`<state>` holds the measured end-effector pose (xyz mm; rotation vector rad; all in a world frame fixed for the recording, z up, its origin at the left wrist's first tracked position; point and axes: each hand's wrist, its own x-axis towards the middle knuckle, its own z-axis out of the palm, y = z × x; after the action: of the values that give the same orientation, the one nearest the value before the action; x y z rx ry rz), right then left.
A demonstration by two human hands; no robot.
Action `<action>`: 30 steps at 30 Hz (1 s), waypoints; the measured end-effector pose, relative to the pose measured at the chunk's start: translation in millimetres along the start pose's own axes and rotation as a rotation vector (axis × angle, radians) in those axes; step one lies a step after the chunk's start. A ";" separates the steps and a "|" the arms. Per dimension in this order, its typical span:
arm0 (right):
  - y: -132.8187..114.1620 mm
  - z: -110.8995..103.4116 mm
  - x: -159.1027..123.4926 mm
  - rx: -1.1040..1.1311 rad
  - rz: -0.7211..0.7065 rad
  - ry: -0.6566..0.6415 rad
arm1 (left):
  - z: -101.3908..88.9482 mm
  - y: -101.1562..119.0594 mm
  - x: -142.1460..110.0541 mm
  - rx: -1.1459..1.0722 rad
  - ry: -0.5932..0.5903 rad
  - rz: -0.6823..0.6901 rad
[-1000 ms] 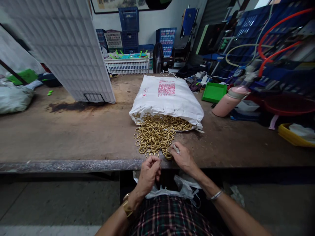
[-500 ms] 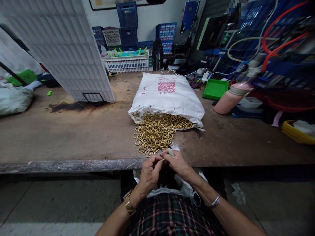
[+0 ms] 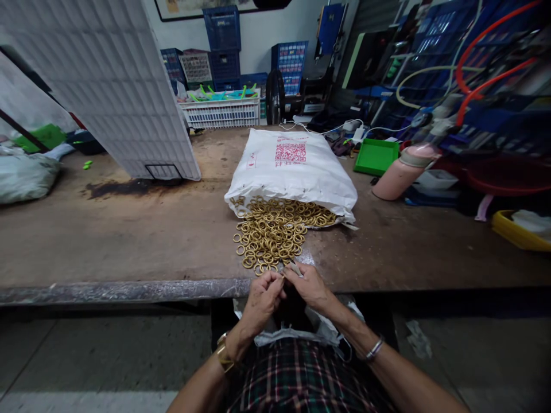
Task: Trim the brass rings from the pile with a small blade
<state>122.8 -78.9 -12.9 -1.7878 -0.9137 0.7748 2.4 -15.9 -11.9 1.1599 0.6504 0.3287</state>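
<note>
Nearest, on the person's side of the white sack [image 3: 297,172], both hands meet low in front of its open mouth, just off the edge of the bench [image 3: 129,241]. The left hand [image 3: 262,299] is closed in a fingertip pinch on what looks like a small gold-coloured ring [image 3: 283,277], probably because so thin a piece gives only its rim to grip. The right hand [image 3: 313,288] comes up to it from the other side, fingers bent round a flat, pale tool [image 3: 295,268] that points up and away; held so, it seems to leave the fingertips free to work close to the left ones. What the tool's working end is, I cannot tell.

Just beyond, the loose rings [image 3: 270,238] spill from the sack's mouth in a sloping heap, apparently so they lie within short reach. The sack lies on its side, opening towards the person, which would let its load slide out.

Right of the sack stand a tilted pink bottle [image 3: 394,175] and a green tray [image 3: 376,156]; behind it, to the left, is a white basket [image 3: 224,115].
</note>
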 end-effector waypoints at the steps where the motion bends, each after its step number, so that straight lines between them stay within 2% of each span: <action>1: -0.5 -0.1 0.3 -0.001 -0.003 0.000 | 0.3 0.8 -0.6 -0.021 -0.006 -0.008; 6: 1.0 3.4 0.9 0.013 -0.031 -0.019 | -0.3 0.2 -3.0 -0.099 -0.013 -0.043; 14: 1.1 6.7 3.1 0.000 -0.017 -0.014 | -4.2 -4.7 -3.5 -0.161 -0.031 -0.006; 17: -0.2 3.6 0.4 -0.120 -0.077 0.010 | -5.7 -4.8 -4.1 -0.151 -0.017 0.027; 22: -0.9 2.2 -7.8 -0.476 -0.301 -0.111 | -7.0 -1.9 -6.9 -0.117 0.039 0.071; 26: -1.5 4.1 -10.2 -0.612 -0.328 -0.154 | -6.7 0.2 -9.5 -0.093 0.046 0.086; 30: -4.3 4.8 -11.7 -0.677 -0.309 -0.141 | -6.6 -1.0 -11.0 -0.058 0.059 0.105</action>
<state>111.7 -85.5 -9.3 -2.0950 -1.6435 0.4131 -10.4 -17.5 -11.0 1.1348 0.6289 0.4693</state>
